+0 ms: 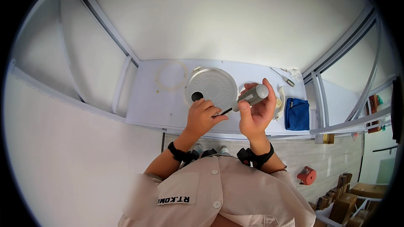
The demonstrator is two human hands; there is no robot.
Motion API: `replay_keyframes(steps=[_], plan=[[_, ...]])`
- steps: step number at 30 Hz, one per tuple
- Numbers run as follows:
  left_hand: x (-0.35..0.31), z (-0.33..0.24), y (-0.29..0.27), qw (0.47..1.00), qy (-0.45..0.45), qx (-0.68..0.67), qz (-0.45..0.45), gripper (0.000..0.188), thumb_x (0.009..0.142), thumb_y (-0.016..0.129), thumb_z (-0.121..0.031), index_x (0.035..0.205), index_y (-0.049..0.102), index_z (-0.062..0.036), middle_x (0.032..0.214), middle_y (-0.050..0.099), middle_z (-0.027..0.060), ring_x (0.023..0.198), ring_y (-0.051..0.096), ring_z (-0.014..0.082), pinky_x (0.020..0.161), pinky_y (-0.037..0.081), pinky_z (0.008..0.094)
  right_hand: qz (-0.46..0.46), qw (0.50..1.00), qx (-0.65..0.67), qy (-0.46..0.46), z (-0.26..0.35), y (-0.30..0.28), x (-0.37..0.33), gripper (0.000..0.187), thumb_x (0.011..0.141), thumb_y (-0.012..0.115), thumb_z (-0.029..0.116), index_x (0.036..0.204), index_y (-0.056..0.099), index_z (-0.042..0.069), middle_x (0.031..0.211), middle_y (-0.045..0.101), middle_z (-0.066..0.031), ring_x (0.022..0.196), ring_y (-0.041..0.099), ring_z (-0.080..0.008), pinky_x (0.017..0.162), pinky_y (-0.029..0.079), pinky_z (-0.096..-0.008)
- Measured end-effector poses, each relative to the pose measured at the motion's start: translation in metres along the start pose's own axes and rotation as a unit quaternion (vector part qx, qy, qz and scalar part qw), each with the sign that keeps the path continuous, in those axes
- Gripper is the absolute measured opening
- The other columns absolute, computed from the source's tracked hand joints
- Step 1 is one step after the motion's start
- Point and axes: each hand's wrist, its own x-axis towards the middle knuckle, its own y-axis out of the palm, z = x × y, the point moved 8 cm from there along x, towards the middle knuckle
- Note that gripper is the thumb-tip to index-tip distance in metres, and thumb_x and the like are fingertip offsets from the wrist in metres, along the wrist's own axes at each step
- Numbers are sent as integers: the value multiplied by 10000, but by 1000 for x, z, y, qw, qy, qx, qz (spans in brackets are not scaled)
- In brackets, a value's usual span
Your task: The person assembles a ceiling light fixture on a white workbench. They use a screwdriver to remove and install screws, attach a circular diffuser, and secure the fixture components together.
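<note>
A screwdriver (253, 96) with a thick grey handle and dark shaft is held by my right hand (260, 113), its fingers wrapped round the handle. The shaft slants down to the left. At its tip, my left hand (201, 117) has thumb and fingers bent together round the end of the shaft; whether a small piece sits there too is hidden. Just beyond both hands lies a round silvery metal dish (214, 82) with a raised rim. A black round spot (197, 96) shows on its left part, beside my left fingers.
A pale yellowish ring (171, 75) lies on the white table (145, 96), left of the dish. To the right are a curved white part (279, 104), a blue cloth pouch (297, 114) and a second screwdriver (288, 80). Frame posts (120, 84) flank the table. A red stool (307, 175) stands on the floor.
</note>
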Motion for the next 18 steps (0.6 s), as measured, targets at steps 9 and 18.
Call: replay_keyframes(steps=[9, 18], plan=[[-1, 5, -17, 994, -1, -97, 52, 177, 773, 892, -82, 911, 786, -50, 880, 657, 40, 761, 577, 247, 692, 486, 378, 15, 1000, 0, 1, -11, 5, -1, 771, 936, 819, 80, 1561, 379, -24, 1274, 640, -199, 1182, 651, -257, 964, 549, -372], [0, 8, -16, 993, -19, -101, 60, 145, 780, 882, -100, 903, 809, -75, 850, 637, 19, 765, 570, 236, 695, 482, 379, 47, 999, -8, -3, -17, 10, -1, 791, 917, 847, 92, 1550, 389, -29, 1263, 652, -184, 1191, 664, -270, 1002, 542, -402]])
